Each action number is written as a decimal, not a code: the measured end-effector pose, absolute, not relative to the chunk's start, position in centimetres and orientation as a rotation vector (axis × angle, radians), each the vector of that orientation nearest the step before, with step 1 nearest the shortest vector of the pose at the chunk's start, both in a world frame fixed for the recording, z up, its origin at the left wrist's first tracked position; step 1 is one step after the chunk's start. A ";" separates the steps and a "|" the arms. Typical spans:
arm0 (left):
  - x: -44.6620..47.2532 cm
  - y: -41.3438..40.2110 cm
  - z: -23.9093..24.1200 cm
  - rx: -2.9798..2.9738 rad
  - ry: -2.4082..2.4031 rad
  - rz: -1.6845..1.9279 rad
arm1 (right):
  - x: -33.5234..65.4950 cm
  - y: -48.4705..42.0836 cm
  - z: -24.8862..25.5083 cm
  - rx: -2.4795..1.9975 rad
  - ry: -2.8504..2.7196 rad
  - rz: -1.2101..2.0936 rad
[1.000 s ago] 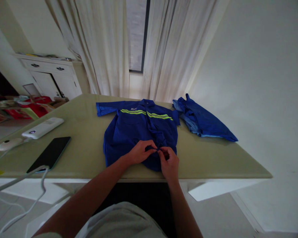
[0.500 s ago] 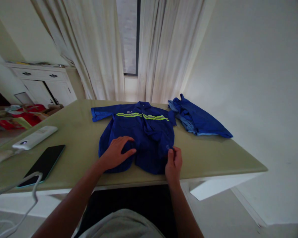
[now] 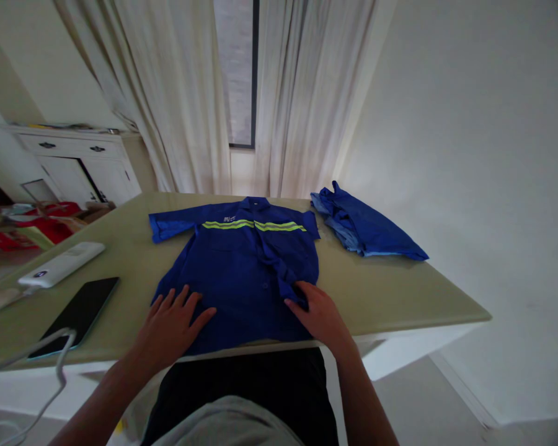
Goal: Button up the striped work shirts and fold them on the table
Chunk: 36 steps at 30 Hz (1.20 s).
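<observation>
A blue short-sleeved work shirt (image 3: 232, 266) lies front up on the table, its collar towards the window. A yellow-green and grey reflective stripe crosses its chest. My left hand (image 3: 170, 325) rests with spread fingers on the lower left of the shirt, near the hem. At the lower right, my right hand (image 3: 320, 313) has its thumb and fingers round a bunched fold of the shirt's front. The front is rumpled along the opening, from the chest down to that hand.
Other blue garments (image 3: 372, 223) lie in a pile at the table's right, by the wall. A black phone (image 3: 81, 316), a white power bank (image 3: 62, 263) and a white cable (image 3: 60, 365) are on the left. The table's front edge (image 3: 413, 326) runs close to my body.
My left hand has moved left and down and now lies spread on the shirt. My right hand has shifted inward to the front fold. The lower front looks wider and flatter, its hem nearer me.
</observation>
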<state>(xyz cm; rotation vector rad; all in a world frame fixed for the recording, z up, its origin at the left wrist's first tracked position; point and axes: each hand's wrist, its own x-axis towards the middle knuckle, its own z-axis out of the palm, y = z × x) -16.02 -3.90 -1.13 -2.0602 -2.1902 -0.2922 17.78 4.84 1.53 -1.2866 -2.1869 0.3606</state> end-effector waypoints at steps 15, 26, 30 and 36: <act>-4.6 10.2 3.0 -2.579 -2.103 -0.137 | 14.7 11.1 0.5 -1.262 -1.908 0.183; -4.3 8.7 -1.1 -2.714 -1.656 -0.744 | 14.3 9.6 -1.7 -1.258 -1.626 0.382; -4.4 9.3 -0.5 -2.611 -1.663 -1.045 | 14.5 9.4 -1.2 -1.209 -1.637 0.420; -3.6 8.7 -0.2 -2.709 -1.598 -1.048 | 14.6 8.7 -0.6 -1.205 -1.570 0.392</act>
